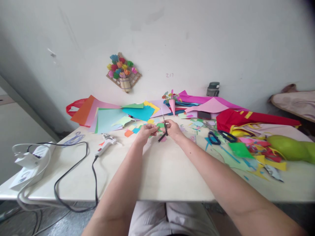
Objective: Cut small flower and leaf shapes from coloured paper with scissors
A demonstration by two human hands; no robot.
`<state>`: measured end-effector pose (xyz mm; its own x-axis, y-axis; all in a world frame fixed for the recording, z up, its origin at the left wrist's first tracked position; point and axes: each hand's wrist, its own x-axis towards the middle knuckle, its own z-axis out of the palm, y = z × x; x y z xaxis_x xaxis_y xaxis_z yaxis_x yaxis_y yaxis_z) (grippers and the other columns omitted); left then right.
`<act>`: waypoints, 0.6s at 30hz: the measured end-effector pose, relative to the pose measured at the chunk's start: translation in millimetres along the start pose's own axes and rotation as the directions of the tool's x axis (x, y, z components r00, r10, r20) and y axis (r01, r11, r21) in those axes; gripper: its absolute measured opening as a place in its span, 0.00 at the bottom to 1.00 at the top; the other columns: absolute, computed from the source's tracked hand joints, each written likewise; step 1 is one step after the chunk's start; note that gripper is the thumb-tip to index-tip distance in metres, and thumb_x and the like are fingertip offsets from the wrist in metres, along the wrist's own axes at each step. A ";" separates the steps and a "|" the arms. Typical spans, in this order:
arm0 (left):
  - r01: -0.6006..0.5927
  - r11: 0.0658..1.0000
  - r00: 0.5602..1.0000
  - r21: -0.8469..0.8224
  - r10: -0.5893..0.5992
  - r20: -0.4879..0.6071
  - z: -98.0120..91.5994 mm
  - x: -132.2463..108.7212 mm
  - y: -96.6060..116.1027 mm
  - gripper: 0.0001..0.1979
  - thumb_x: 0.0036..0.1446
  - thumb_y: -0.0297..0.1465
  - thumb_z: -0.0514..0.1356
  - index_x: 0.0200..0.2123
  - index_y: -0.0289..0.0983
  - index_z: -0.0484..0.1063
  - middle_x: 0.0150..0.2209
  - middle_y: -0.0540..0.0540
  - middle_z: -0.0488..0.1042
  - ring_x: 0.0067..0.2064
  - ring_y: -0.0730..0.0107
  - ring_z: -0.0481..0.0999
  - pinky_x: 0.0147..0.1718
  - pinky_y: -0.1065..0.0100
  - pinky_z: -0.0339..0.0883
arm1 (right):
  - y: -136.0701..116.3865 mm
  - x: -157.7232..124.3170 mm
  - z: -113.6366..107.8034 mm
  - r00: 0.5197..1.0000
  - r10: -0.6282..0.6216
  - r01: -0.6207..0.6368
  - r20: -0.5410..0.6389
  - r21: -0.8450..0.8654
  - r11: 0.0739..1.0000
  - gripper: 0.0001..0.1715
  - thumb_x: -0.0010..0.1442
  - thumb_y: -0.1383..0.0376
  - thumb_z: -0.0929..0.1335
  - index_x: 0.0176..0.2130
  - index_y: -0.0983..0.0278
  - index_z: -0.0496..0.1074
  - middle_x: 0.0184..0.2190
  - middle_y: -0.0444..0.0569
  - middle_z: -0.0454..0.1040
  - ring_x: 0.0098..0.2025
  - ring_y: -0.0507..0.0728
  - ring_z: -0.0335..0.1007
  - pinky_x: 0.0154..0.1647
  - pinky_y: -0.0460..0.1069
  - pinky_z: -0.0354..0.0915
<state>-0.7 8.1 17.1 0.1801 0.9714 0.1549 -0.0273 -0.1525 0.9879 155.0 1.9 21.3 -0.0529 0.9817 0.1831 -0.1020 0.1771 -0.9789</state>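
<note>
Both my arms reach out over a white table [162, 170]. My right hand [173, 128] is closed on a small pair of scissors [164, 126], whose blades point up and away. My left hand [146, 131] is closed in a pinch on a small green paper piece [160, 126] held against the scissors. The two hands meet just above the table's middle, in front of a litter of coloured paper scraps.
A glue gun [106, 144] with a black cord [73, 173] lies at the left near a white power strip [29, 162]. Coloured paper sheets [115, 114] spread along the wall. Blue-handled scissors [219, 136], a red bag [246, 119] and a green gourd-shaped object [290, 148] sit at the right.
</note>
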 end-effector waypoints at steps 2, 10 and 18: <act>0.017 0.998 0.999 0.054 -0.016 -0.033 -5.4 -0.7 3.7 0.19 0.38 0.44 0.68 0.23 0.35 0.71 0.23 0.47 0.73 0.23 0.75 0.68 0.27 0.70 0.64 | 2.4 1.6 0.6 0.999 -0.008 0.007 -0.033 -0.005 1.000 0.23 0.36 0.66 0.72 0.36 0.65 0.66 0.18 0.37 0.67 0.21 0.49 0.64 0.23 0.45 0.61; 0.406 0.425 0.888 0.809 0.027 -0.459 -33.3 -4.0 10.0 0.17 0.41 0.47 0.64 0.28 0.40 0.74 0.32 0.41 0.77 0.47 0.49 0.69 0.38 0.61 0.60 | 15.7 8.4 -6.5 0.996 -0.019 0.004 -0.089 -0.162 0.987 0.18 0.37 0.70 0.69 0.34 0.64 0.68 0.18 0.38 0.68 0.20 0.51 0.64 0.20 0.45 0.61; 0.404 0.269 0.913 0.874 -0.059 -0.404 -29.7 -0.7 1.8 0.21 0.41 0.49 0.64 0.33 0.40 0.75 0.41 0.38 0.76 0.54 0.45 0.63 0.46 0.56 0.57 | 37.4 18.2 -1.5 0.998 -0.057 0.042 -0.024 -0.409 0.911 0.19 0.42 0.70 0.69 0.38 0.62 0.71 0.21 0.41 0.72 0.22 0.53 0.69 0.20 0.45 0.63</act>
<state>-30.1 12.5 18.8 -0.2312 0.9693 0.0836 0.9250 0.1923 0.3277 151.7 26.6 -12.1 -0.0231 0.9714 0.2365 0.3114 0.2318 -0.9216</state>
